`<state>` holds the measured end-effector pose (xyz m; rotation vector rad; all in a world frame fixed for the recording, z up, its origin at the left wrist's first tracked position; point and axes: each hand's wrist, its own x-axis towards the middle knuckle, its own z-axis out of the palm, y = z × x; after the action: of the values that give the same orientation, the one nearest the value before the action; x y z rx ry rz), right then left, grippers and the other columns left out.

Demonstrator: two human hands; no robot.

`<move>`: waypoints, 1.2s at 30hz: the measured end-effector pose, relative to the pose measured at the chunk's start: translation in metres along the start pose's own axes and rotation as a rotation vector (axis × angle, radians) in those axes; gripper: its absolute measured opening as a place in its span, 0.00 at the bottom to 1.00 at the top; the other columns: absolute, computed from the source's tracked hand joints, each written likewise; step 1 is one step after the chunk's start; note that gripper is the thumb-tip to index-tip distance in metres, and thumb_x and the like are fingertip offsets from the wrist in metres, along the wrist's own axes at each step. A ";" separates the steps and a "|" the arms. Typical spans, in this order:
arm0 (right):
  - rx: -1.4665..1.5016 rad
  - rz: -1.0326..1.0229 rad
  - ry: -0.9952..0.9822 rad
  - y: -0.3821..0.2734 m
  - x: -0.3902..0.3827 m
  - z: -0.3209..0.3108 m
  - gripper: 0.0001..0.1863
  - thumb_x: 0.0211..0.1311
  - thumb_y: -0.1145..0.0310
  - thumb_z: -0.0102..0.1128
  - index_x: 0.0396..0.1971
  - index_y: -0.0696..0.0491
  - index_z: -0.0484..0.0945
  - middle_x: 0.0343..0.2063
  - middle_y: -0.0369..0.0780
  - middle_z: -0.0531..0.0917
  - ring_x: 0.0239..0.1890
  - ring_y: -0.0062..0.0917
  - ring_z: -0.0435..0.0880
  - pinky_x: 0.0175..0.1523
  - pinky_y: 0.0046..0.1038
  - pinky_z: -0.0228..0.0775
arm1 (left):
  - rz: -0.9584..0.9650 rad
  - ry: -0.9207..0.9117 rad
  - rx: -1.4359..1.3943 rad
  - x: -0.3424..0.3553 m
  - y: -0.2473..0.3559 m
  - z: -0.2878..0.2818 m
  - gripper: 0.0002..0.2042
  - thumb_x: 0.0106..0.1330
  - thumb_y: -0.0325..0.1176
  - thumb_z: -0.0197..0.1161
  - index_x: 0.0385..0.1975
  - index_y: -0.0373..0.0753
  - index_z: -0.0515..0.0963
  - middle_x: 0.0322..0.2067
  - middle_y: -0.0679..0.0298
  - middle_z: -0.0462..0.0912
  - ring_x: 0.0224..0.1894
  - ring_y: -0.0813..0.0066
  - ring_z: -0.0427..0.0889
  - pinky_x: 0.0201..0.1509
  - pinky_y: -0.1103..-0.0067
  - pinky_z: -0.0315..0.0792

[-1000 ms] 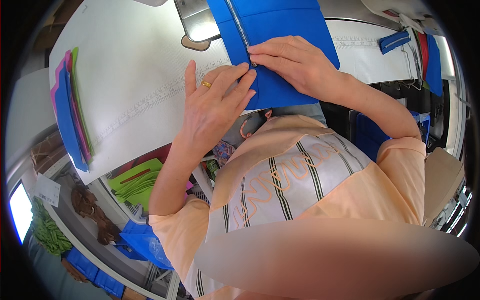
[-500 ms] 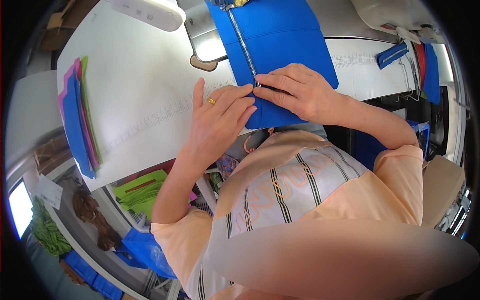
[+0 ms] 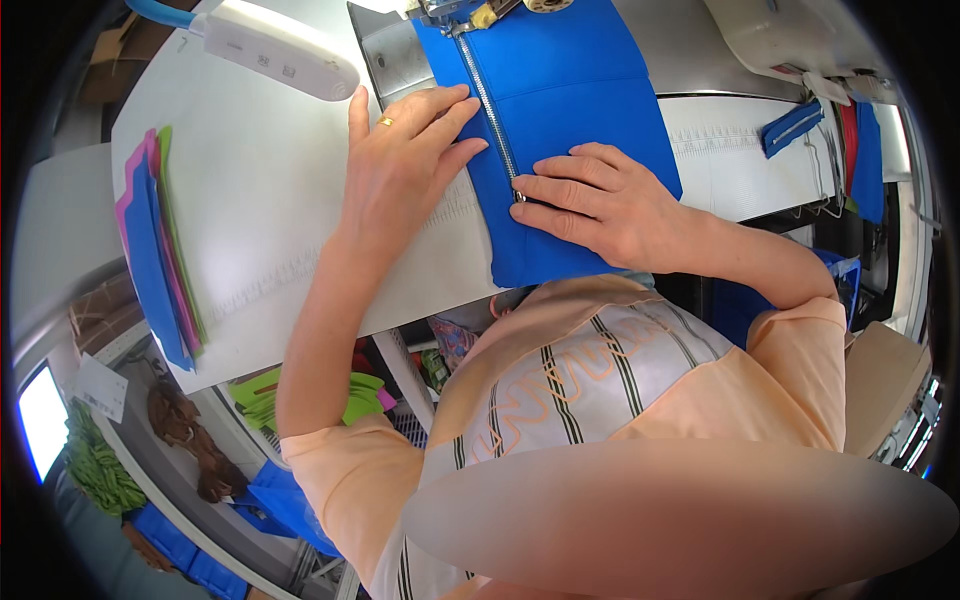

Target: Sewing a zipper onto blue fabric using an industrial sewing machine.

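A blue fabric piece (image 3: 570, 110) lies flat under the sewing machine's presser foot (image 3: 455, 28), with a metal zipper (image 3: 487, 110) running lengthwise near its left side. My right hand (image 3: 610, 210) rests on the fabric, fingers stretched out, fingertips at the zipper's near end where the slider partly shows. My left hand (image 3: 400, 160) is at the fabric's left edge, its fingers spread, fingertips beside the upper zipper tape and thumb lower down. A gold ring sits on one of its fingers.
A white lamp head (image 3: 280, 50) hangs over the white table (image 3: 260, 200) at upper left. Stacked blue, pink and green pieces (image 3: 160, 250) lie at the left edge. A small blue zippered piece (image 3: 792, 128) is at right. Green strips (image 3: 360, 398) lie below the table.
My left hand has left the zipper's near end and moved up and left along the fabric's edge, its fingers opening. My right hand stays by the slider. The whole view has shifted slightly.
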<state>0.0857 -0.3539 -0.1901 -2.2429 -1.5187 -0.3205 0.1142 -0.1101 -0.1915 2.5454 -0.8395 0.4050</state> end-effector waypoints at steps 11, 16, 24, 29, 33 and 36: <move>-0.052 0.048 -0.088 -0.001 -0.001 -0.005 0.21 0.54 0.69 0.54 0.51 0.46 0.77 0.55 0.37 0.74 0.55 0.33 0.71 0.59 0.40 0.62 | -0.021 0.020 -0.054 0.005 0.000 0.002 0.08 0.60 0.34 0.65 0.37 0.41 0.78 0.47 0.67 0.80 0.48 0.69 0.78 0.62 0.59 0.56; -0.013 0.052 -0.112 0.002 -0.002 -0.004 0.21 0.54 0.69 0.55 0.51 0.46 0.77 0.55 0.37 0.74 0.56 0.33 0.71 0.58 0.39 0.62 | -0.011 0.024 -0.070 0.010 -0.003 0.002 0.07 0.59 0.33 0.65 0.35 0.41 0.78 0.46 0.67 0.81 0.47 0.70 0.78 0.57 0.66 0.59; -0.018 0.010 -0.109 0.006 0.002 -0.007 0.20 0.53 0.70 0.56 0.49 0.48 0.78 0.54 0.36 0.75 0.54 0.32 0.71 0.56 0.37 0.64 | -0.018 0.043 -0.049 0.010 -0.003 0.004 0.08 0.58 0.33 0.66 0.34 0.41 0.78 0.46 0.67 0.81 0.47 0.68 0.78 0.54 0.65 0.63; 0.001 0.014 -0.114 0.007 0.002 -0.006 0.20 0.53 0.70 0.56 0.48 0.48 0.78 0.53 0.36 0.75 0.54 0.32 0.71 0.55 0.37 0.65 | 0.000 0.000 -0.058 0.015 -0.004 -0.001 0.08 0.57 0.33 0.67 0.34 0.42 0.76 0.46 0.67 0.81 0.48 0.68 0.77 0.51 0.67 0.65; -0.002 0.015 -0.114 0.007 0.002 -0.006 0.20 0.53 0.70 0.56 0.48 0.48 0.78 0.53 0.36 0.75 0.54 0.32 0.71 0.55 0.37 0.65 | 0.023 0.003 -0.042 0.015 -0.005 -0.002 0.09 0.57 0.32 0.67 0.35 0.41 0.76 0.46 0.67 0.81 0.48 0.68 0.77 0.50 0.70 0.66; -0.006 0.021 -0.098 0.009 0.003 -0.006 0.20 0.53 0.70 0.56 0.48 0.48 0.78 0.53 0.36 0.75 0.54 0.32 0.71 0.55 0.37 0.64 | 0.020 -0.006 -0.034 0.017 -0.005 -0.003 0.09 0.57 0.31 0.67 0.35 0.41 0.76 0.46 0.67 0.81 0.48 0.69 0.77 0.49 0.71 0.66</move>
<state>0.0958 -0.3572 -0.1854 -2.3081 -1.5441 -0.2118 0.1307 -0.1134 -0.1838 2.5098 -0.8674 0.3855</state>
